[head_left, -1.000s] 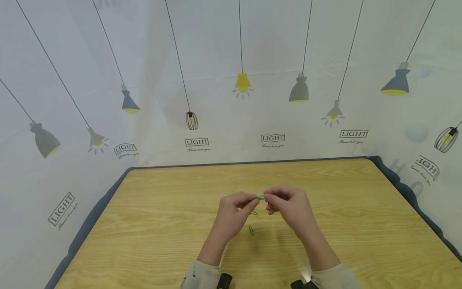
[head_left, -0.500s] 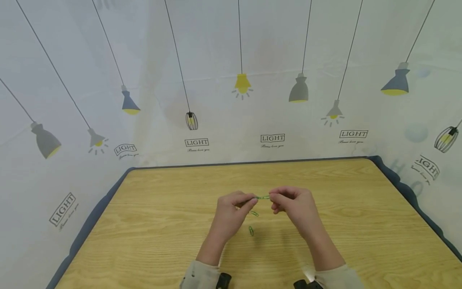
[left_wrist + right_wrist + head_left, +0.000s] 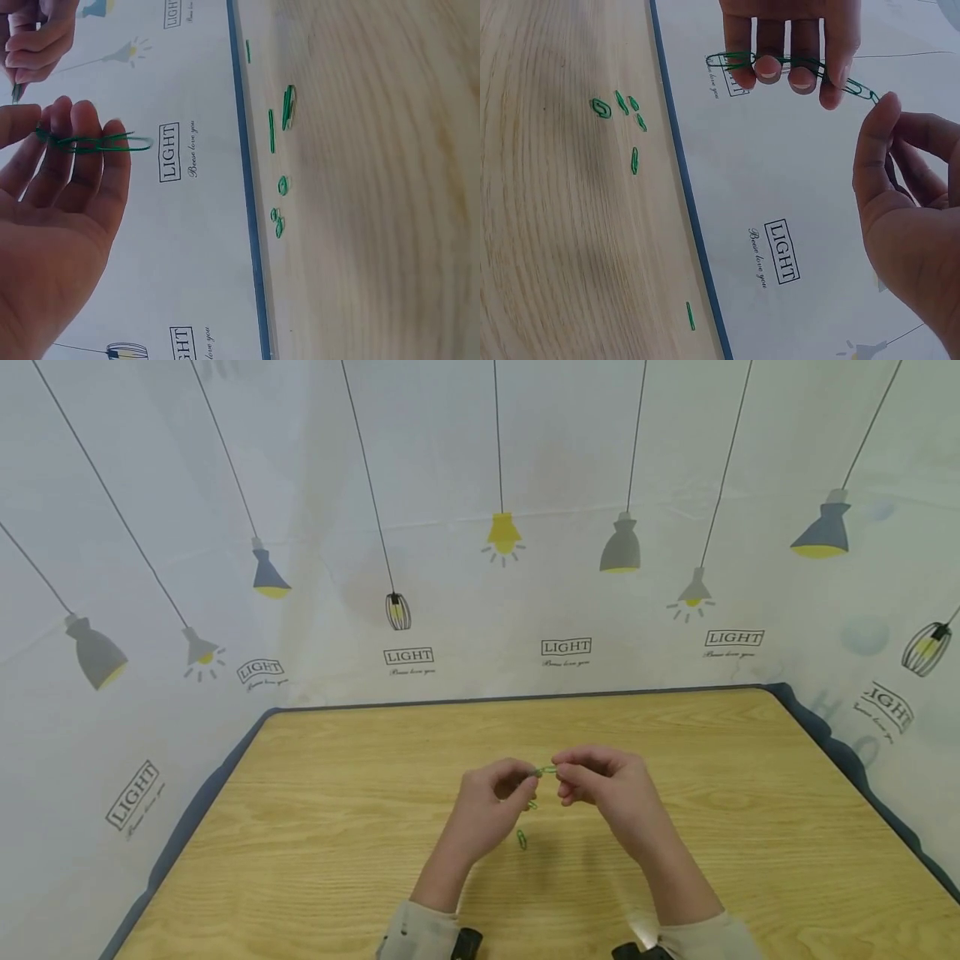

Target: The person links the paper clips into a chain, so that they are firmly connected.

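Linked green paper clips form a chain (image 3: 802,61) held up between the two hands above the table. In the head view, the left hand (image 3: 487,806) pinches it between thumb and fingertips. Past the left fingers hangs the chain's lower end (image 3: 135,142), as the left wrist view shows. My right hand (image 3: 611,785), just to the right, pinches the end clip (image 3: 548,770) between thumb and index finger. The right wrist view shows that end clip (image 3: 862,90) stretching from the left fingers to the right fingertips. The hands are a short gap apart.
Several loose green paper clips lie on the wooden table (image 3: 337,827); one loose clip (image 3: 522,839) shows between the forearms. Others, such as a single clip (image 3: 271,131), appear in the wrist views. A light curtain (image 3: 450,443) printed with lamps surrounds the table.
The right hand moved to the right, stretching the clips between the hands, then came slightly back left. The left hand shifted a little left and then right again. Both kept their hold.
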The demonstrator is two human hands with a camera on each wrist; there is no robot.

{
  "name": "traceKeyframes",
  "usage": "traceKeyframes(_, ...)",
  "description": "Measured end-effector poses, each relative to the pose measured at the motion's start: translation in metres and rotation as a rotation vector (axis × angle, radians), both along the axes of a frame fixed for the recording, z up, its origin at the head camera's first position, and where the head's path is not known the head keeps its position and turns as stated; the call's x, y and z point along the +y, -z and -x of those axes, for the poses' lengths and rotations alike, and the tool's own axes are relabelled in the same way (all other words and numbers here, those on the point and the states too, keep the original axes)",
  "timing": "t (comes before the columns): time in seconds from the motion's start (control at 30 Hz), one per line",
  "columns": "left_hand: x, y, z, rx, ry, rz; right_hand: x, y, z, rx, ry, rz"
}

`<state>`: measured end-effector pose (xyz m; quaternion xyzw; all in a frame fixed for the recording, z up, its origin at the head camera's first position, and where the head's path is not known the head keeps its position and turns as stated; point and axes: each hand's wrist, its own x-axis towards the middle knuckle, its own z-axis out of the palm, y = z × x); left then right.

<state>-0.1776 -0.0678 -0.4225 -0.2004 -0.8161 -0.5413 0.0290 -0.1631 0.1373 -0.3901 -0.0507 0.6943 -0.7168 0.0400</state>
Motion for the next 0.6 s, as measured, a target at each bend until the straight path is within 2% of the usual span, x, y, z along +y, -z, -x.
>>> traceKeyframes(0.23, 0.001, -0.0022, -0.0024, -0.069, 0.065, -0.04, 0.0011, -0.0012, -0.002, 0.02, -0.074, 0.032)
traceKeyframes(0.37, 0.0027, -0.0032, -0.0026, -0.081, 0.061, -0.072, 0.0017, -0.0017, -0.0025, 0.017, -0.089, 0.047)
traceKeyframes(0.6, 0.0036, -0.0048, -0.0032, -0.042, 0.036, -0.128, 0.0016, -0.0021, -0.0022, 0.0, -0.077, 0.028)
